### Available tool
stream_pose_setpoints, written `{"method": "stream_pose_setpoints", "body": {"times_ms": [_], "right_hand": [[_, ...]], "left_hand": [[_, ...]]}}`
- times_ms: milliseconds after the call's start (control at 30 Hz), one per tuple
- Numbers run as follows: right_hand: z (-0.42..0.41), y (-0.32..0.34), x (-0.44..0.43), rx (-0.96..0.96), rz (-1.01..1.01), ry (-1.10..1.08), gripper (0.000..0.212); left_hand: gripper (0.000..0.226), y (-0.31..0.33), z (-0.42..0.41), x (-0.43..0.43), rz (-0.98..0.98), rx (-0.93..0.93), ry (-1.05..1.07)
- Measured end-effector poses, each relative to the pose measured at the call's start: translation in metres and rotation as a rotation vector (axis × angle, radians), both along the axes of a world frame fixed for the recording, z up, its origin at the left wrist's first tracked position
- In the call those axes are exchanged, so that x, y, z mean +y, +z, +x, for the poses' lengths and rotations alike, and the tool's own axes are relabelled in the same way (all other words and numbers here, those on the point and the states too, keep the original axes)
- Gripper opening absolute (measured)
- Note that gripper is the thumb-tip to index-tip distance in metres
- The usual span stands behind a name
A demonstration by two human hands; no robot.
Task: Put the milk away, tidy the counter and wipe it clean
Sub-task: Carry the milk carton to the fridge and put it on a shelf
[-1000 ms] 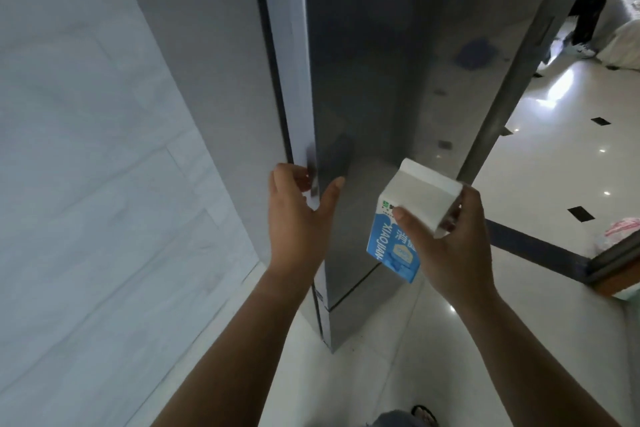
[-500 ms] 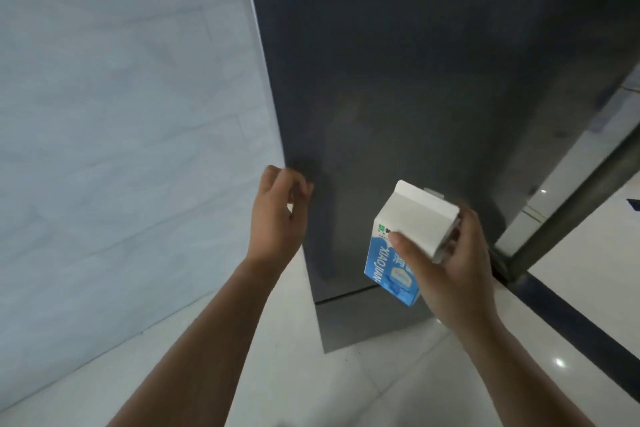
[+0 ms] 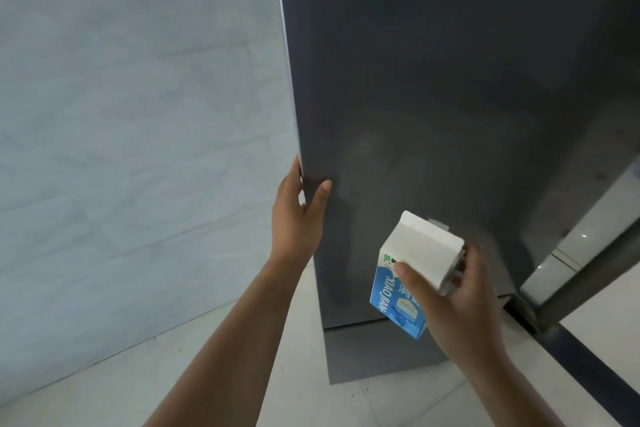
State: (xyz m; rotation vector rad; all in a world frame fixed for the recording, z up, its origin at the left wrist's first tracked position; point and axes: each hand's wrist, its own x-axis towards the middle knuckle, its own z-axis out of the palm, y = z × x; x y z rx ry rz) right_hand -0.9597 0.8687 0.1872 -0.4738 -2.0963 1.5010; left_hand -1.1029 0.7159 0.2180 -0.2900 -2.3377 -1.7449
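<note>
Right now the left hand point(image 3: 294, 218) is at the left edge of the big dark fridge door point(image 3: 433, 97). Its fingers point(image 3: 296, 172) lie flat along the side of that edge, and the thumb rests on the front of the door. They are loose and straight and grasp nothing.

The right hand point(image 3: 460, 298) holds the milk carton point(image 3: 412, 270) low and to the right, in front of the door. Its fingers are wrapped tight around the white top part of the carton, with the thumb on the near side. The carton is tilted, with its blue bottom end pointing down and toward the person. Blue letters run along its side.

A pale wall point(image 3: 138, 114) stands on the left. The floor point(image 3: 259, 385) below is light and shiny.
</note>
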Motion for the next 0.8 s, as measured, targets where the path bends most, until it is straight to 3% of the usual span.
{"method": "stream_pose_setpoints", "body": {"times_ms": [167, 567, 667, 800], "right_hand": [[-0.008, 0.009, 0.005, 0.052, 0.040, 0.008, 0.069], [-0.006, 0.001, 0.004, 0.057, 0.009, 0.019, 0.069], [-0.003, -0.001, 0.003, 0.040, 0.006, 0.005, 0.070], [-0.001, 0.001, -0.002, 0.035, 0.011, -0.047, 0.070]], "left_hand": [[0.054, 0.011, -0.004, -0.001, 0.019, 0.020, -0.098], [0.061, -0.003, 0.022, -0.014, -0.048, 0.040, -0.075], [0.048, 0.005, 0.010, -0.020, -0.001, 0.005, -0.044], [0.036, 0.022, -0.014, -0.021, -0.080, -0.053, -0.051]]}}
